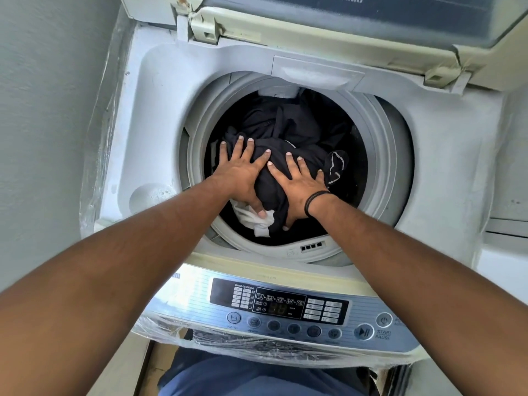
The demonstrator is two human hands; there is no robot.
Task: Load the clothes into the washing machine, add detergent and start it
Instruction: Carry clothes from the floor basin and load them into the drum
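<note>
A top-loading washing machine (445, 155) stands open, its lid (343, 21) tipped up at the back. Dark clothes (300, 130) fill the drum, and a white garment (257, 221) shows at the near edge. My left hand (243, 172) lies flat on the dark pile with fingers spread, its thumb on the white garment. My right hand (297, 190) presses on the same pile beside it, fingers spread, a black band on the wrist. Neither hand grips anything. No detergent is in view.
The control panel (285, 307) with a dark display and a row of buttons faces me at the front; the start/pause button (363, 331) is at its right. A grey wall (43, 110) runs close along the left. Plastic wrap (228, 344) covers the machine's front edge.
</note>
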